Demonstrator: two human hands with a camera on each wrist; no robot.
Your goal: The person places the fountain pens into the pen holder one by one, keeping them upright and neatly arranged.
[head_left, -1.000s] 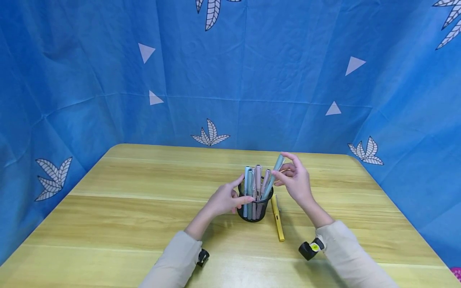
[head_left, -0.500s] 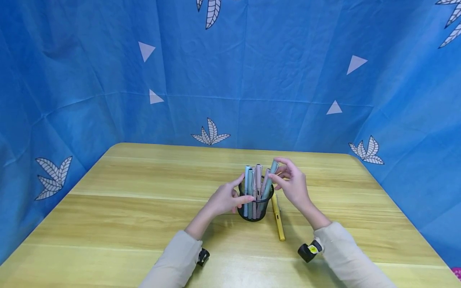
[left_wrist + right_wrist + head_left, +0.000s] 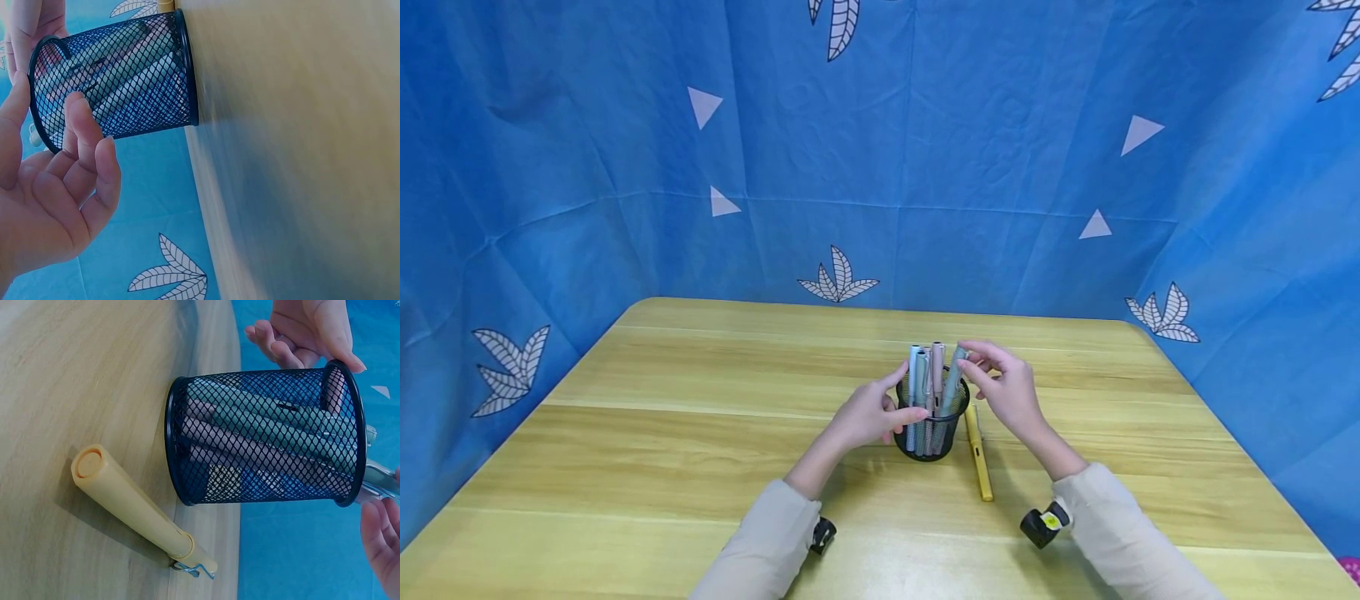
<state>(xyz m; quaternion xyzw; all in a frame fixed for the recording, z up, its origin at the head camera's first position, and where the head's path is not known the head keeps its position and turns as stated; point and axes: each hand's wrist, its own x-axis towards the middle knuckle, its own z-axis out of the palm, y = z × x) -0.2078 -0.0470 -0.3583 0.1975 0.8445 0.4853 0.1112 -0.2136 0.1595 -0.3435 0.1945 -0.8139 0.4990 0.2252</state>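
A black mesh pen holder (image 3: 951, 435) stands upright on the table with several pens in it. My left hand (image 3: 871, 412) grips it at the rim from the left, thumb in front and index finger toward the back. In the left wrist view the other fingertips (image 3: 81, 112) lie along the mesh wall. My right hand (image 3: 1009, 390) pinches the cap end of a pale green pen (image 3: 952, 385), whose lower part is inside the holder. Beside the holder, on the right, lies a yellow pen (image 3: 979, 458) with a metal clip.
The wooden table (image 3: 662, 433) reaches back to a blue curtain (image 3: 985, 167) with leaf and triangle prints. Black cameras sit on both wrists, the right one (image 3: 1041, 525) close above the tabletop.
My right hand has moved down and to the left, lowering the pale green pen deeper into the holder and making it more upright. My left hand has stayed at the rim.
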